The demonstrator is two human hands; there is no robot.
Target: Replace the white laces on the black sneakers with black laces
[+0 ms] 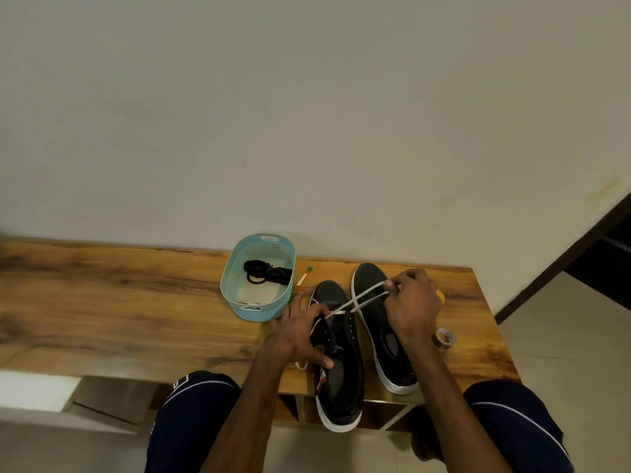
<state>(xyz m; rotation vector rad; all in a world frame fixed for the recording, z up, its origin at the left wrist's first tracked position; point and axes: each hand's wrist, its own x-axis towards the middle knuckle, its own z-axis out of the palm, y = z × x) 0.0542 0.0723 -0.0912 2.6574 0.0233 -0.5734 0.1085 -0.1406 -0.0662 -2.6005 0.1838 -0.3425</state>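
A: What is seen of the surface and the room?

B: A wooden table with strong grain is set against a plain pale wall; pale floor tiles and a dark door frame are seen at the right.

A: Where are the task's things?

B: The black laces are coiled in a light blue basket near the wall; the two black sneakers are laid side by side just right of it, toes to the wall; the near sneaker is left with its heel over the table's front edge; the far sneaker is placed beside it.

A: And the hands?

B: The near sneaker is gripped by the left hand, fingers spread across its side, thumb at the collar; two strands of the white lace are pinched in the right hand and drawn taut over the far sneaker's toe.

A: Anything else on the table?

B: A tape roll is seen by the right wrist; a small orange-and-white stick is laid beside the basket.

A: Can any writing be read?

B: A small white mark is made out on the near sneaker's tongue; it cannot be read.
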